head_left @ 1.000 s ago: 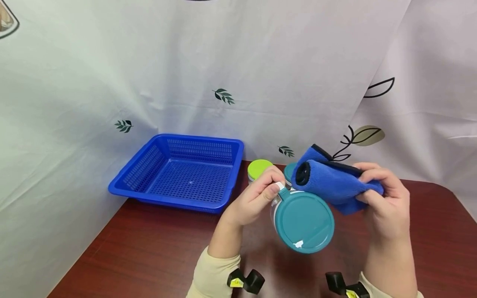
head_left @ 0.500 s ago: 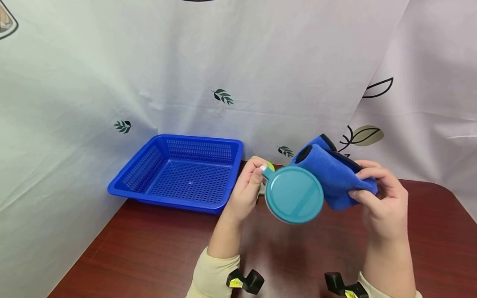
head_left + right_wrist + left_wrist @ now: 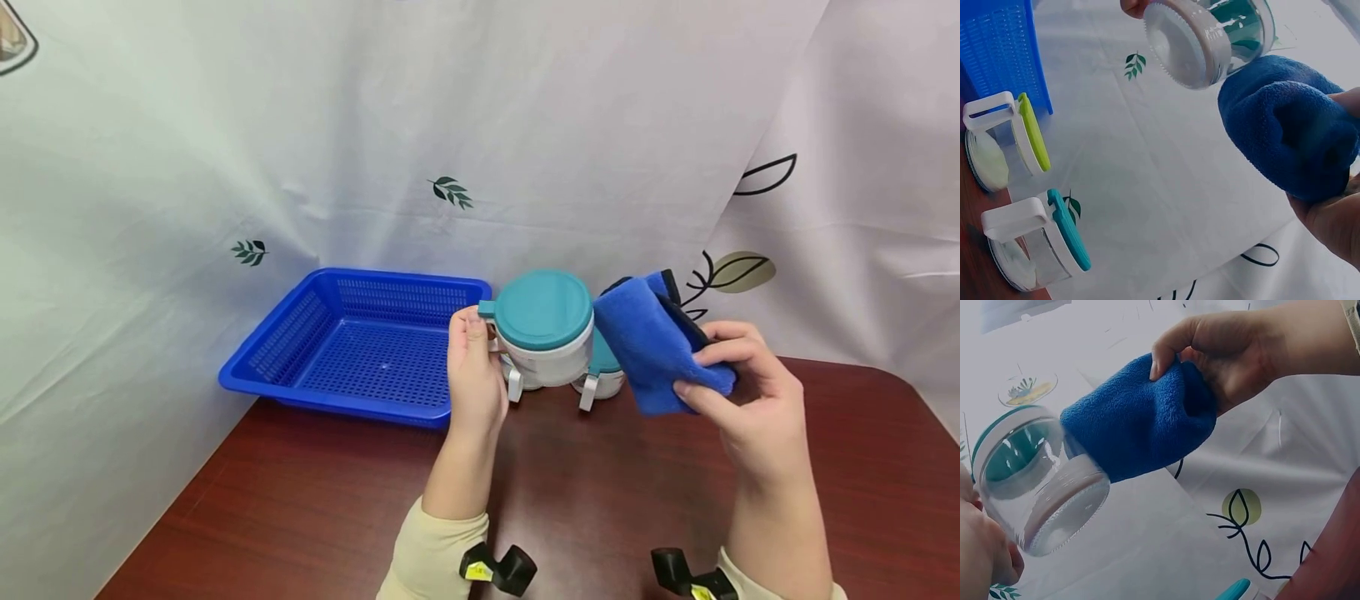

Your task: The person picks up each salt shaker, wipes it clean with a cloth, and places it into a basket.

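In the head view my left hand [image 3: 477, 375] grips the handle of a clear jar [image 3: 551, 360] with a teal lid, raised above the table. The left wrist view shows this jar [image 3: 1041, 481] tilted, its ribbed base toward lower right. My right hand [image 3: 757, 404] pinches a folded blue cloth [image 3: 645, 346] with dark edging between thumb and fingers. Against the jar's side lies the cloth [image 3: 1129, 419]. Part of the left hand [image 3: 1134, 6] shows at the top of the right wrist view.
Two more handled jars stand on the brown table [image 3: 315, 508], one with a lime lid [image 3: 1035, 134], one with a teal lid [image 3: 1069, 231]. The held jar partly hides them in the head view. A blue plastic basket [image 3: 337, 407] stands left, before a white patterned curtain [image 3: 375, 125].
The left hand has raised the jar up and to the left, and turned its lid from facing the head camera to upward. The cloth has shifted slightly left with the right hand.
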### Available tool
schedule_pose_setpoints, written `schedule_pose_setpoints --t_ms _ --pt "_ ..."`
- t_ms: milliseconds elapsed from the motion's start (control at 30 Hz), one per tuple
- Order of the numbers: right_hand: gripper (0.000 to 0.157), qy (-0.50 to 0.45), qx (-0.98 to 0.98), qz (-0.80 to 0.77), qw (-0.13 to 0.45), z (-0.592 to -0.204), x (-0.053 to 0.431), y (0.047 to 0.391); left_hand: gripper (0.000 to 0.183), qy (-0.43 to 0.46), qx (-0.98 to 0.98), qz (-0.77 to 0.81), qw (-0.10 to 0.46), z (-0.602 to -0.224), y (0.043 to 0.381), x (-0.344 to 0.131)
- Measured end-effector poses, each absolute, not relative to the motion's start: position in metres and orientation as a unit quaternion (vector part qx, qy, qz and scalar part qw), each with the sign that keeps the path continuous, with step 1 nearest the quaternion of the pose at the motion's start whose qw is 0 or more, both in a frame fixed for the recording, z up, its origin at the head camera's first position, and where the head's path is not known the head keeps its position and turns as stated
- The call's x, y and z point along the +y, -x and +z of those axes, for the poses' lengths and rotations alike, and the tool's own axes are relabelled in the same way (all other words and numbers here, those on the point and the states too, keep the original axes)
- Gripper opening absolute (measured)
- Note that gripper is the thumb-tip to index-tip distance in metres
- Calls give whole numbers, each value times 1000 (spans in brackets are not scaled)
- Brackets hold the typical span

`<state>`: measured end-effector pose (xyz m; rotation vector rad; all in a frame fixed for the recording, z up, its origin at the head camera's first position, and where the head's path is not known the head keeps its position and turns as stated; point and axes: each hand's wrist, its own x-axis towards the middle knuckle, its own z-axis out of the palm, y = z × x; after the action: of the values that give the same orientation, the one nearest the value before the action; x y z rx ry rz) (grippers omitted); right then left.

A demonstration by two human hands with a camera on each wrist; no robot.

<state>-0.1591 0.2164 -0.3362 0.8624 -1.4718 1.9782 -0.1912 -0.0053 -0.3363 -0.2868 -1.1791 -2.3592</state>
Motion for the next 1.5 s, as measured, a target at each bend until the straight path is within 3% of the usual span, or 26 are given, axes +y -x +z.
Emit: schedule_pose_setpoints --t_ms 467,600,800,967,1300,1500 --pt "41 -337 -590 698 225 -331 217 148 18 64 -401 -883 235 -334 193 -7" --pt "38 -320 -593 696 249 -328 217 145 18 71 -429 -878 201 -333 190 -8" --pt "28 -210 -645 667 309 -326 206 147 17 101 -517 -831 181 -331 183 -7" --pt "28 -163 -657 661 325 -328 200 149 17 102 -497 -847 157 -329 179 1" --pt "34 -305 -628 667 261 -329 196 145 17 75 -440 -875 189 -333 183 0" --pt "35 -277 -678 630 259 -327 196 141 16 81 -476 -856 184 -330 180 0"
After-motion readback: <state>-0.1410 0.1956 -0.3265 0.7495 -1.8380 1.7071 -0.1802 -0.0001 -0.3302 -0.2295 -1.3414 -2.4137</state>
